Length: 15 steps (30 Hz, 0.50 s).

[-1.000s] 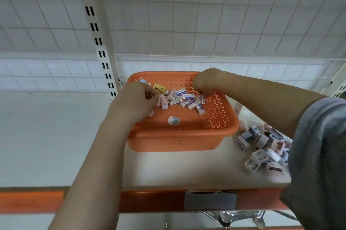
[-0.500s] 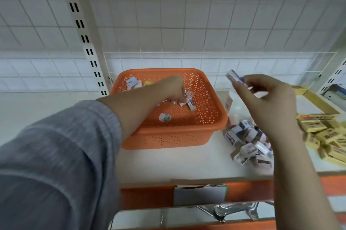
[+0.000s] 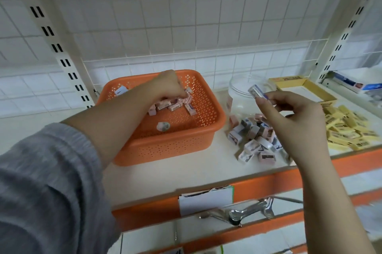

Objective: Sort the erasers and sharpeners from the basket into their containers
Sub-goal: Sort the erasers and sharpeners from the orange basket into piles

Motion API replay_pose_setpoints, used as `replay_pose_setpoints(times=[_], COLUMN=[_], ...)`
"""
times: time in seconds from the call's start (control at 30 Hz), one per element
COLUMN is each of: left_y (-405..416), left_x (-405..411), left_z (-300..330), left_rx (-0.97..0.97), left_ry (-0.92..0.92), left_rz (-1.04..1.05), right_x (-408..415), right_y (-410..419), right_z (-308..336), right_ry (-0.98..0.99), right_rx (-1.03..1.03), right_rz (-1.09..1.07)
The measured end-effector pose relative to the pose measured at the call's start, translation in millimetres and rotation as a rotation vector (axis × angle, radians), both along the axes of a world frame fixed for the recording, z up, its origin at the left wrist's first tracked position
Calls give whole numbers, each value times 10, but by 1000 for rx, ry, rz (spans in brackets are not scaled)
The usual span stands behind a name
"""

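Observation:
An orange perforated basket (image 3: 175, 146) stands on the white shelf and holds several small pink and white boxed items (image 3: 175, 105) plus a round white one (image 3: 163, 125). My left hand (image 3: 168, 86) is curled down among the boxes at the back of the basket; whether it holds one is hidden. My right hand (image 3: 289, 113) is raised to the right of the basket and pinches a small boxed item (image 3: 257, 92) just over a clear plastic jar (image 3: 239, 92). A loose pile of boxed items (image 3: 254, 142) lies below that hand.
A yellow cardboard box (image 3: 316, 90) stands at the back right, with several yellow erasers (image 3: 345, 129) heaped in front of it. The shelf has an orange front edge (image 3: 258, 185). A white slotted upright (image 3: 62, 61) rises left of the basket. Metal hooks (image 3: 248, 211) hang below the shelf.
My right hand left the basket with a small boxed item and carried it right, up to the jar. My left hand reached further right into the basket. The view turned right.

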<state>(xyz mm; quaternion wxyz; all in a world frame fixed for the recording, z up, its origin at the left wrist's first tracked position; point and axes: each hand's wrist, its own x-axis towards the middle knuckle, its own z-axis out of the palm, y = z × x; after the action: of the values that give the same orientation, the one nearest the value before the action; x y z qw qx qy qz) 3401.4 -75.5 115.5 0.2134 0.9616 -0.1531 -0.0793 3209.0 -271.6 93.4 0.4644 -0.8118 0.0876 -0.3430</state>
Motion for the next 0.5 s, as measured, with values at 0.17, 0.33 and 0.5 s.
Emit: replay_pose_setpoints(times=[0.17,0.33,0.5], left_y=[45,-28,-474], left_x=[-429,-949,-1253], left_z=[271,167,47], left_rx=[-202,-453,-517], left_ry=[-111,-143,-134], left_rz=[-20,-56,-171], right_x=[-132,-333,-582], right_y=[145,82,-225], right_z=[-3,-74,-135], right_ry=[-16,38,92], right_rx=[16,73,67], right_rz=[-53,-209,-349])
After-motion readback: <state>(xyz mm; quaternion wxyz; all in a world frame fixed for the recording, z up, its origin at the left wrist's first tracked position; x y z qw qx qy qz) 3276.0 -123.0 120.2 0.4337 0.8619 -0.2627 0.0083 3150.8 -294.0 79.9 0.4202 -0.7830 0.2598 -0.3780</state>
